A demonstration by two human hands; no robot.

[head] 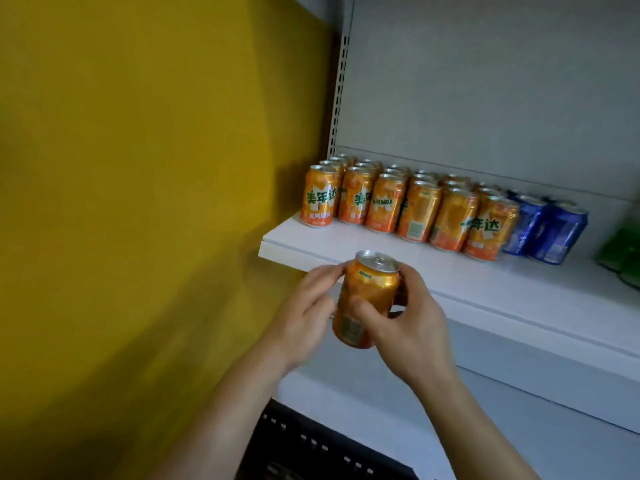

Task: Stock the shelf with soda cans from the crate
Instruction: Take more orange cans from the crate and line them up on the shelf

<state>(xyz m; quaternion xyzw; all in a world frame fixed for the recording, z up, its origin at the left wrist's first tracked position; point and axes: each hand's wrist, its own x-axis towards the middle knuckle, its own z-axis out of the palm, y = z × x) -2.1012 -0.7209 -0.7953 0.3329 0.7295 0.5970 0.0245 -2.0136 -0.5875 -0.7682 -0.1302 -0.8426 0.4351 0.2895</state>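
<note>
An orange soda can (369, 289) is held upright in front of the white shelf (433, 271), just below its front edge. My right hand (412, 327) grips the can from the right, thumb across its front. My left hand (304, 313) touches its left side with fingertips near the rim. On the shelf stand several rows of orange cans (415, 209), lined up from the left end. The dark crate (311, 448) shows at the bottom, under my forearms; its contents are hidden.
Blue cans (550, 230) stand to the right of the orange rows, and green cans (623, 251) sit at the right edge. A yellow wall (138, 202) fills the left. A bare strip of shelf runs in front of the cans.
</note>
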